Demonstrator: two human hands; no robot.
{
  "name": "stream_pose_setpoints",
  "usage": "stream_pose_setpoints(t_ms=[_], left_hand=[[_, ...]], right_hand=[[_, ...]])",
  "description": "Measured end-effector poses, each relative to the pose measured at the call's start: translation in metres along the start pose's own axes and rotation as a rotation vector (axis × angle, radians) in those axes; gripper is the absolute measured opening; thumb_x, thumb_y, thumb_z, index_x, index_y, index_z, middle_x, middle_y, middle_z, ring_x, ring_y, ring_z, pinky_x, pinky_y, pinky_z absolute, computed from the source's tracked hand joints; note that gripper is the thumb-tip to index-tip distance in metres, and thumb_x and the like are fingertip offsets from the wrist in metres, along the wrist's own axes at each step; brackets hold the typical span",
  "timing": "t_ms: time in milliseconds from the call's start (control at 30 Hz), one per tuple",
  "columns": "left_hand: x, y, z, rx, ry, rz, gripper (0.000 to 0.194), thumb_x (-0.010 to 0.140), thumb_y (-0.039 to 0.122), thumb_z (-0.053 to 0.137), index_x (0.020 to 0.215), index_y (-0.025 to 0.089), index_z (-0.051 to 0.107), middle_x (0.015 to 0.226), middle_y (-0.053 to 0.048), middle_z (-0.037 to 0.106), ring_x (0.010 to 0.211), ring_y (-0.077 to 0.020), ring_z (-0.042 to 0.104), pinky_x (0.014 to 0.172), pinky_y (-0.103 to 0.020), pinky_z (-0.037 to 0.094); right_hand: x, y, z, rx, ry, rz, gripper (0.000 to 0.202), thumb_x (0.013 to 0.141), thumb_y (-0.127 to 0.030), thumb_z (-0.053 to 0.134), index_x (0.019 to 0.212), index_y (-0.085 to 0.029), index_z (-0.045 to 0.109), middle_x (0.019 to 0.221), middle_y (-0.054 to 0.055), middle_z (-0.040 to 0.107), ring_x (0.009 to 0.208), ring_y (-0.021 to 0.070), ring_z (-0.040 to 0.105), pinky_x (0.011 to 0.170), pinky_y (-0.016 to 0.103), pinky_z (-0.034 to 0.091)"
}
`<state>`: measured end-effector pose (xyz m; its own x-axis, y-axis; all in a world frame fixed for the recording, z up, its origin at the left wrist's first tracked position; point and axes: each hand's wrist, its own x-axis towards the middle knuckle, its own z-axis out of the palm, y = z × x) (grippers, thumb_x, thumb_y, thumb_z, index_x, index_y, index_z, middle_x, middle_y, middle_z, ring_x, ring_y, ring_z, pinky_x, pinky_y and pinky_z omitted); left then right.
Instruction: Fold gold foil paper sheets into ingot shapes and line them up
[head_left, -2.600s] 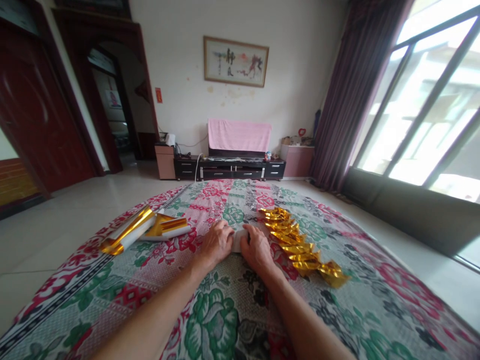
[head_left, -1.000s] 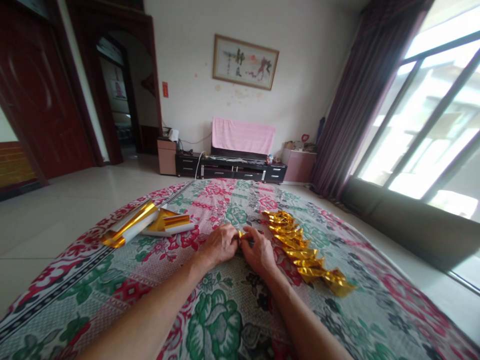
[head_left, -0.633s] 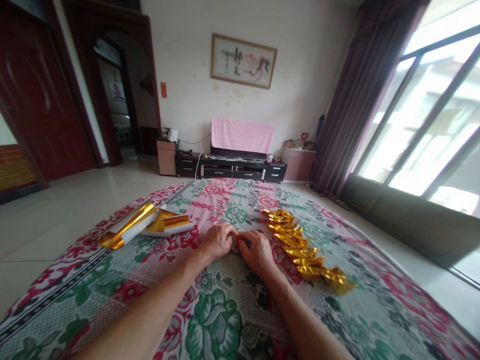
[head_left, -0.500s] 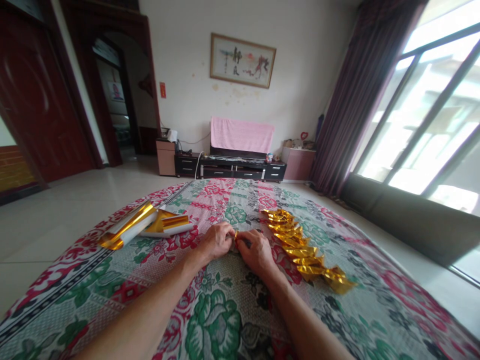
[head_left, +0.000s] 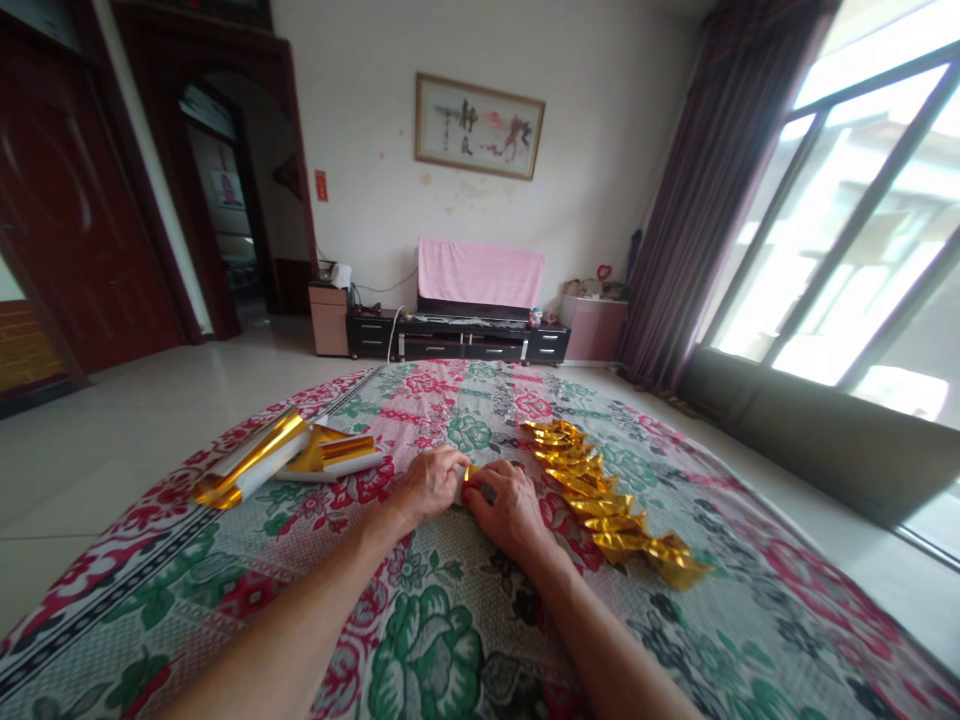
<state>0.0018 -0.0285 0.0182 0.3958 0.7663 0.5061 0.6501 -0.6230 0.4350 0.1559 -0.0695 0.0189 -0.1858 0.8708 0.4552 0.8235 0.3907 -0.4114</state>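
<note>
A small piece of gold foil paper [head_left: 468, 474], white on its back, is pinched between my two hands over the middle of the cloth. My left hand [head_left: 430, 484] is closed on its left end. My right hand [head_left: 508, 503] is closed on the right end, thumb pointing toward the left fingers. Most of the paper is hidden by my fingers. To the right of my right hand, a row of folded gold paper ingots [head_left: 600, 495] runs toward me, each overlapping the one beside it.
At left lie a curled gold foil sheet [head_left: 255, 455] and more gold foil paper [head_left: 337, 452]. A flowered cloth [head_left: 427, 650] covers the surface under my hands. Beyond it stand a low black TV cabinet [head_left: 465, 340] and a pink towel [head_left: 480, 272] draped over a screen.
My fingers have shifted slightly, and more of the gold paper with its white back shows between them. The view has tilted a little. The row of ingots has not moved.
</note>
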Motion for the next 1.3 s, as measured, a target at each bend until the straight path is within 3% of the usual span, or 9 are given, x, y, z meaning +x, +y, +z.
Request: stream_pose_setpoints(t_ms=[333, 567, 900, 1300], left_hand=[[-0.001, -0.003, 0.003, -0.013, -0.043, 0.077, 0.03, 0.072, 0.007, 0.043, 0.083, 0.018, 0.069, 0.089, -0.005, 0.064, 0.086, -0.0148, 0.058, 0.081, -0.026, 0.047], [0.0, -0.002, 0.0, 0.029, -0.11, 0.098, 0.028, 0.077, 0.011, 0.042, 0.075, 0.016, 0.069, 0.086, -0.006, 0.063, 0.083, -0.0145, 0.058, 0.079, -0.026, 0.046], [0.001, -0.006, -0.005, 0.0, -0.182, 0.137, 0.024, 0.07, 0.013, 0.049, 0.078, 0.019, 0.07, 0.089, -0.004, 0.063, 0.084, -0.0142, 0.056, 0.081, -0.025, 0.045], [0.0, -0.005, -0.01, 0.025, -0.231, 0.187, 0.022, 0.074, 0.015, 0.049, 0.079, 0.021, 0.07, 0.09, -0.004, 0.062, 0.086, -0.0143, 0.056, 0.082, -0.025, 0.044]], right_hand=[[0.0, 0.001, 0.001, 0.016, 0.005, -0.034, 0.017, 0.076, -0.026, 0.057, 0.089, -0.027, 0.068, 0.093, 0.002, 0.063, 0.091, 0.0176, 0.054, 0.085, 0.03, 0.035], [0.002, 0.003, -0.001, 0.033, -0.014, -0.026, 0.014, 0.074, -0.024, 0.058, 0.085, -0.024, 0.068, 0.095, 0.003, 0.064, 0.091, 0.0175, 0.055, 0.085, 0.03, 0.035], [0.001, 0.007, 0.0, 0.043, -0.026, -0.066, 0.016, 0.074, -0.022, 0.056, 0.086, -0.024, 0.067, 0.096, 0.002, 0.064, 0.09, 0.0168, 0.055, 0.086, 0.03, 0.035], [-0.002, 0.003, -0.004, -0.026, -0.034, -0.026, 0.017, 0.076, -0.029, 0.054, 0.09, -0.025, 0.063, 0.104, 0.002, 0.061, 0.099, 0.0203, 0.05, 0.085, 0.033, 0.033]])
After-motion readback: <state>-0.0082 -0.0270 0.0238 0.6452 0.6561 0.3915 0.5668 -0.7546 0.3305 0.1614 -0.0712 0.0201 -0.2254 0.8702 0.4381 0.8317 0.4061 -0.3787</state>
